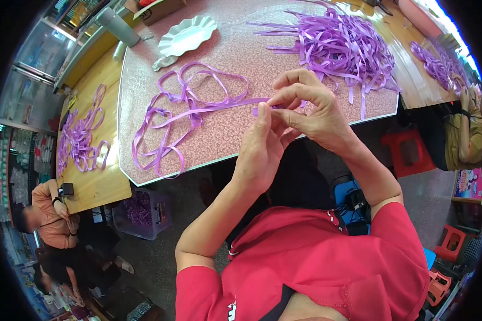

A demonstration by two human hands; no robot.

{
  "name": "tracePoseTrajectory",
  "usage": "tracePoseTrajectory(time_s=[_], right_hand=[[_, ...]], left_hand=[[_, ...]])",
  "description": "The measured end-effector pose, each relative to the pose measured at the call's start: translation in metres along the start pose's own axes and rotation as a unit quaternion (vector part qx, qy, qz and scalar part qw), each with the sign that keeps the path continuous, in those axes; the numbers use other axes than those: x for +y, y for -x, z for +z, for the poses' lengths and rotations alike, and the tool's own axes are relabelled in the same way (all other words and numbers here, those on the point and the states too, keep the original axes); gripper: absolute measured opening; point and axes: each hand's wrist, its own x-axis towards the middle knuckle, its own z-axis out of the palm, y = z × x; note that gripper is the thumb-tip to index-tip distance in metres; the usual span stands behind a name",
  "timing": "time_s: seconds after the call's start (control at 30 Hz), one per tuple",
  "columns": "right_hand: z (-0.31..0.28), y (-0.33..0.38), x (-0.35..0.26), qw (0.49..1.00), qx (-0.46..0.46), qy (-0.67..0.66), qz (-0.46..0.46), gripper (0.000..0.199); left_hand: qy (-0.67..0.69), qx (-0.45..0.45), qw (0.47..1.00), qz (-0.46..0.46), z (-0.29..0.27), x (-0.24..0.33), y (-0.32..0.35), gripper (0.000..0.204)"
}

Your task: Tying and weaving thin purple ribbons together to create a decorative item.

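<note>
My left hand and my right hand meet above the near edge of the pink speckled table. Between their pinched fingertips is a purple ribbon, its band running left from my fingers. That ribbon joins loose loops spread on the table to the left. A short purple piece shows below my right fingers. Exactly how the ribbon is folded or joined at the fingertips is hidden. Beyond my right hand lies a large tangled heap of purple ribbons, several loose ends pointing left.
A scalloped pale dish and a grey cylinder stand at the far left. More ribbons lie on the wooden table to the left. A plastic bin sits below it. People sit at both sides; a red stool stands at right.
</note>
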Motion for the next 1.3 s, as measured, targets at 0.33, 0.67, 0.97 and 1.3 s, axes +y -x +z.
tracePoseTrajectory(time_s=[0.33, 0.67, 0.97, 1.3], right_hand=[[0.008, 0.008, 0.011, 0.999, 0.03, -0.019, -0.023, 0.023], [0.014, 0.022, 0.019, 0.988, 0.107, -0.088, -0.062, 0.025], [-0.139, 0.04, 0.081, 0.832, 0.203, -0.51, 0.075, 0.031], [-0.228, 0.068, 0.15, 0.793, 0.334, -0.507, 0.048, 0.031]], left_hand=[[0.169, 0.002, 0.985, -0.027, -0.004, -0.006, 0.002, 0.048], [0.206, 0.037, 0.976, 0.053, -0.019, -0.002, -0.002, 0.047], [0.027, 0.13, 0.976, 0.173, -0.098, 0.096, -0.007, 0.044], [-0.294, 0.232, 0.903, 0.212, -0.107, 0.103, 0.0, 0.039]])
